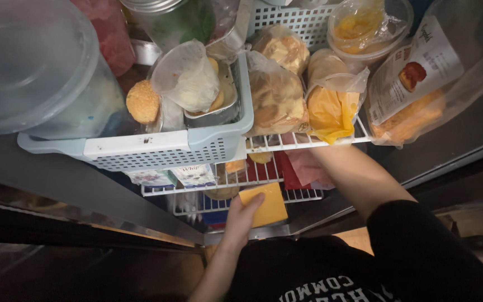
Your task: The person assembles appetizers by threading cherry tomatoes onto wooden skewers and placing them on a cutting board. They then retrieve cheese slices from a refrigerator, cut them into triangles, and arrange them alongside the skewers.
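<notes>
Left hand (240, 219) at 6 o'clock: fingers clamped on a cheese slice (264, 203), held flat just below the wire shelf (264, 178). Right forearm (359, 176) reaches under the upper shelf at 1 o'clock; its fingers are hidden, probably among the bags, state unknown

Bare forearms, black top with white lettering, dark right sleeve (420, 246).

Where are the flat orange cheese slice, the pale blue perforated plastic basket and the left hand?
flat orange cheese slice (265, 204), head view, middle of its face.
pale blue perforated plastic basket (157, 151), head view, front wall.
left hand (240, 219), head view, back of the hand, holding the slice.
</notes>
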The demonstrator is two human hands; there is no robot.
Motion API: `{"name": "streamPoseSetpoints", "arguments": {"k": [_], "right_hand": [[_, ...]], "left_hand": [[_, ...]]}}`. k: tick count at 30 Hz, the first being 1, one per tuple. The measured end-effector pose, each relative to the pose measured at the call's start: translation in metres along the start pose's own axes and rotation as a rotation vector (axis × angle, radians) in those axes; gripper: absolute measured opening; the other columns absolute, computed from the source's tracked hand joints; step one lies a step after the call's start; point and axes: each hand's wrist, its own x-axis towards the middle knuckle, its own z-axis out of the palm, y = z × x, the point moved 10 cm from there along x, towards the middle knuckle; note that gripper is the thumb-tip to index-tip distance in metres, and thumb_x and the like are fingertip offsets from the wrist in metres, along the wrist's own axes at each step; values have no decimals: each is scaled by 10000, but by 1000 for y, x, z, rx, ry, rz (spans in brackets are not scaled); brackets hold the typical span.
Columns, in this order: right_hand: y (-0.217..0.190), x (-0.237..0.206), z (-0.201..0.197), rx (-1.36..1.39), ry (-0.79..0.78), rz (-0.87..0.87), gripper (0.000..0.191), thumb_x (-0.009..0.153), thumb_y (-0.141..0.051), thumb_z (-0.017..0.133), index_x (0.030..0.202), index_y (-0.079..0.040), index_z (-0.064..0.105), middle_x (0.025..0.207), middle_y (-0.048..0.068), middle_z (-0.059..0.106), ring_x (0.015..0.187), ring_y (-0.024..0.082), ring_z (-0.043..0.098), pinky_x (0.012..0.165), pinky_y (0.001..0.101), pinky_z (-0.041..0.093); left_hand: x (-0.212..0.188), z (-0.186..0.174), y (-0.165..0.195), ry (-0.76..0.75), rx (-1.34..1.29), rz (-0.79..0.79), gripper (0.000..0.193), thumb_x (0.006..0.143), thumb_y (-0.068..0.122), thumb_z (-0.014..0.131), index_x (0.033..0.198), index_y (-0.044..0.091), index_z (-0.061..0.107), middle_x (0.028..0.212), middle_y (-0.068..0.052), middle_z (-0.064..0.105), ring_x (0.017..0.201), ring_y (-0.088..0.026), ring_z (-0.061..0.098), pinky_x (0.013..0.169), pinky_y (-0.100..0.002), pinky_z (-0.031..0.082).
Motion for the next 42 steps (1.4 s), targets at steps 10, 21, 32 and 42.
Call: {"name": "streamPoseSetpoints", "arguments": {"k": [10, 21, 32, 42], "right_hand": [[26, -65, -44, 29, 18, 53, 787, 833, -531, 748, 1472, -164, 471, 1392, 113, 570, 1349, 359, 500, 1162, 552, 291], [-7, -201, -64, -71, 2, 91, 1119, 595, -523, 895, 1507, -90, 412, 1513, 214, 402, 1383, 536, 324, 1167, 691, 113], [10, -198, -36, -149, 186, 28, 790, 632, -224, 900, 1372, -233, 623, 1507, 50, 494, 1427, 457, 351, 1204, 741, 159], [-29, -226, -35, 146, 295, 6, 641, 682, 56, 707, 1292, -141, 697, 1441, 144, 522, 1426, 454, 407, 1176, 593, 341]], "left_hand": [[-1, -54, 16, 188, 52, 29, 340, 872, 116, 766, 1164, -47, 706, 1038, -133, 780, 880, -194, 748, 795, -340, 617], [17, -28, 15, 119, 103, 22, 385, 832, 83, 786, 1185, -25, 673, 1096, -119, 764, 952, -186, 740, 852, -326, 598], [27, -16, -22, 75, 76, -91, 386, 836, 99, 781, 1183, -35, 678, 1087, -118, 765, 950, -188, 738, 850, -325, 595], [32, -20, -33, 84, 110, -119, 377, 865, 100, 762, 1190, -62, 659, 1090, -158, 750, 959, -221, 735, 851, -340, 601]]}}
